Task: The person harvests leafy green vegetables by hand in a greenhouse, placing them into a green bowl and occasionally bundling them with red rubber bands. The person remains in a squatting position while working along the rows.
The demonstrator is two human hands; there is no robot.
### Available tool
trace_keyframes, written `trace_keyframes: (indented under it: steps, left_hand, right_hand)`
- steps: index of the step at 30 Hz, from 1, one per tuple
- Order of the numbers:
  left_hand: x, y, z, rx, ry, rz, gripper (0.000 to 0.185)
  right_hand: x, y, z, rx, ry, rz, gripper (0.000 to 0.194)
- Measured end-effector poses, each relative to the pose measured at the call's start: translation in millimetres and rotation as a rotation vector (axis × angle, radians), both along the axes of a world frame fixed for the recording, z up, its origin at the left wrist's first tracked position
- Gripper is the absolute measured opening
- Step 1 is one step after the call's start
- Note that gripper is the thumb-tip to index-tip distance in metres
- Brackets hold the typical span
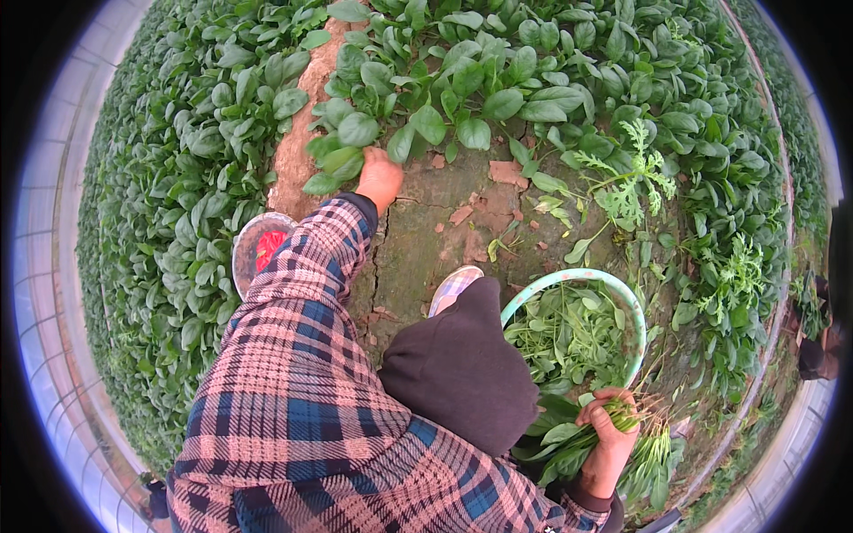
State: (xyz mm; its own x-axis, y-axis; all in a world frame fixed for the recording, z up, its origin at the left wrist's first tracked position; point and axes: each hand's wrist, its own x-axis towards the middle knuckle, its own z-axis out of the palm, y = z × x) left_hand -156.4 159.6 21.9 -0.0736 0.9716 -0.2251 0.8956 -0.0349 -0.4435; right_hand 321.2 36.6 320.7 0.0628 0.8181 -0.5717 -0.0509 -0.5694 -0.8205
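My left hand [380, 174] is at the upper middle, low against the soil, with its fingers among the stems of a spinach plant [343, 161]; the fingertips are hidden, so its grip cannot be told. At the lower right my right hand [610, 430] is closed around a bunch of spinach [566, 443], leaves towards the left and stem ends towards the right. Beside that hand another bundle of spinach [653, 460] lies on the ground, roots upward in the view. A round light-green basin [641, 320] stands just above the right hand, holding loose greens [573, 330].
Dense spinach beds [180, 200] grow left, ahead and right. A bucket [245, 256] with something red inside stands by my left sleeve. Cracked soil [426, 220] lies before my shoe [456, 286]. Lobed-leaf plants [633, 180] grow at right. Part of another person [816, 356] shows at the far right edge.
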Motion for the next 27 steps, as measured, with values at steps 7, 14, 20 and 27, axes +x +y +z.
trace_keyframes:
  steps: [7,14,20,27]
  left_hand:
    - [-34,12,-17,-0.053,0.287,-0.075,0.041]
    - [-29,36,-39,-0.115,-0.009,0.296,0.033]
    - [-28,11,-18,-0.010,-0.154,0.250,0.018]
    - [0,19,18,-0.184,-0.350,0.371,0.027]
  right_hand:
    - [0,3,-3,-0.045,0.000,-0.024,0.027]
    - [4,4,-9,-0.055,0.014,-0.035,0.027]
    - [3,4,-2,-0.086,0.014,-0.035,0.027]
    - [5,-6,6,-0.018,0.026,-0.042,0.026]
